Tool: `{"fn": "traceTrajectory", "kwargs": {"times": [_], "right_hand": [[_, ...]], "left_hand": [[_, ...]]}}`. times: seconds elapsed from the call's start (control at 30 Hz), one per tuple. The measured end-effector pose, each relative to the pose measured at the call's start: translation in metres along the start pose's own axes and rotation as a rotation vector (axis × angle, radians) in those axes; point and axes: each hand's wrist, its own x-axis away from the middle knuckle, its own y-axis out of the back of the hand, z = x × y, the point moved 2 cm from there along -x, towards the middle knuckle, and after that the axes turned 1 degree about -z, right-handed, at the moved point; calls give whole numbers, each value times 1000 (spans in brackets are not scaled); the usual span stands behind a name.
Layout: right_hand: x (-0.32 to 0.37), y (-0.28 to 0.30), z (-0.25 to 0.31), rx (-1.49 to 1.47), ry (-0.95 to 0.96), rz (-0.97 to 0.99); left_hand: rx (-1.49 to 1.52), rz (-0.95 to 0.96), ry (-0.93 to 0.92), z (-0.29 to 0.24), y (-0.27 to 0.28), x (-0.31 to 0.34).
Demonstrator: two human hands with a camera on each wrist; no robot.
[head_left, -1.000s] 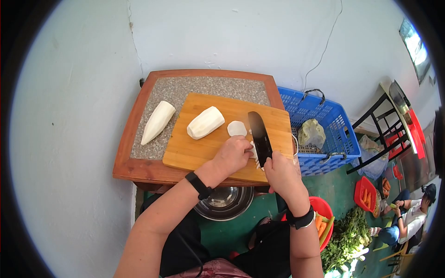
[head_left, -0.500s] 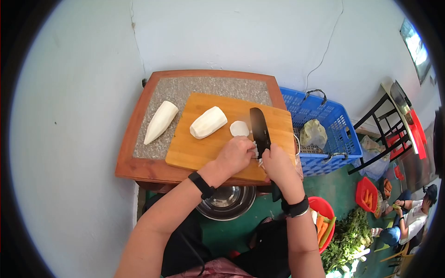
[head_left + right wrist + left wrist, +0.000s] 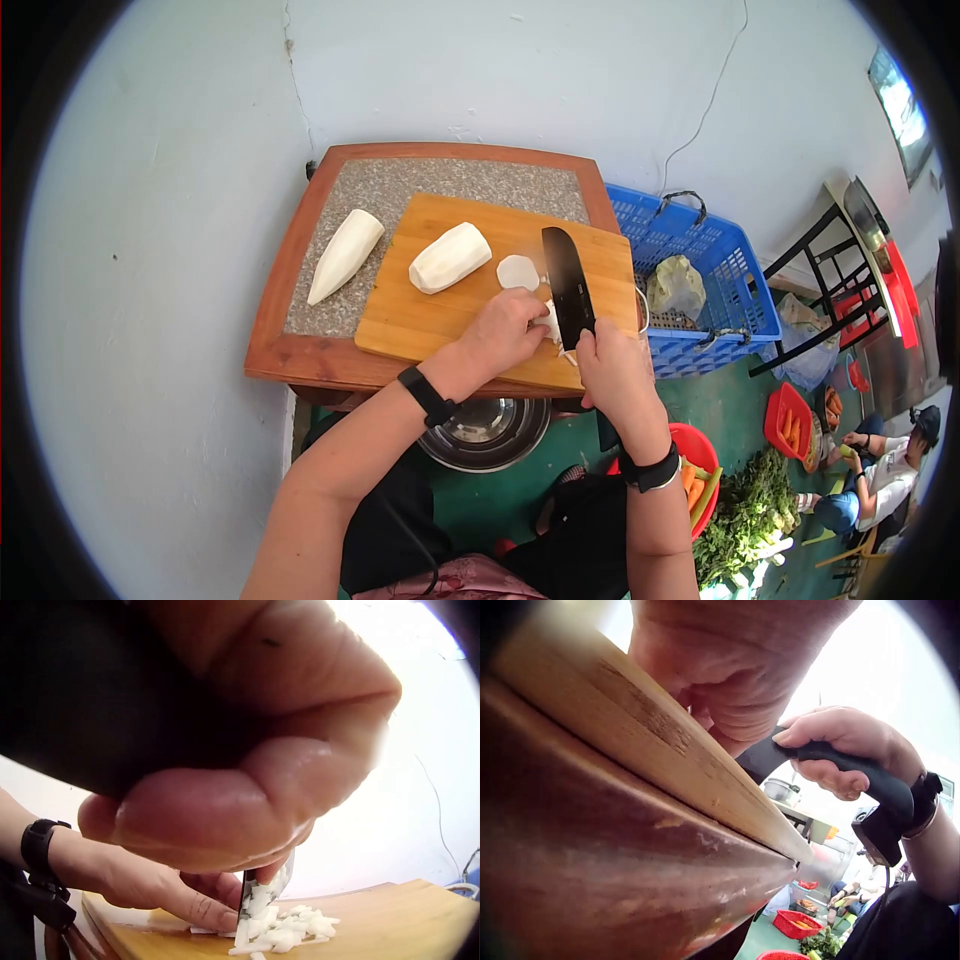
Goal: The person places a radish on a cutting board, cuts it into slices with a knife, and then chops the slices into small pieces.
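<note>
My left hand lies on the cutting board, curled fingertips holding thin white vegetable strips beside the blade. The right hand grips a black knife, its blade slanting away over the board; the left wrist view shows the fingers round its dark handle. Small white chopped pieces lie against and beside the blade in the right wrist view. A round white slice sits just beyond my left hand, and a thick peeled piece rests further left on the board.
A tapered peeled piece lies on the speckled tabletop. A blue basket stands right of the table, a metal bowl below. Greens and red baskets of carrots are on the floor, near a seated person.
The knife has changed its angle and moved slightly right from the left fingertips since half a second ago. The right hand has turned with it; the left hand stays near the strips.
</note>
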Motion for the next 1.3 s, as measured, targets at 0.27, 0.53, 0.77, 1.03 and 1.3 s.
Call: {"fn": "traceTrajectory", "kwargs": {"times": [0.27, 0.53, 0.77, 1.03, 1.3], "right_hand": [[3, -10, -2, -3, 3, -8], [9, 0, 9, 19, 7, -35], [8, -5, 5, 53, 4, -15], [10, 1, 7, 49, 22, -25], [8, -2, 10, 95, 6, 23]], "left_hand": [[-21, 11, 9, -1, -1, -1], [-37, 5, 18, 0, -1, -2], [-38, -1, 17, 3, -4, -4], [-44, 4, 21, 3, -4, -3], [-57, 25, 2, 2, -3, -4]]}}
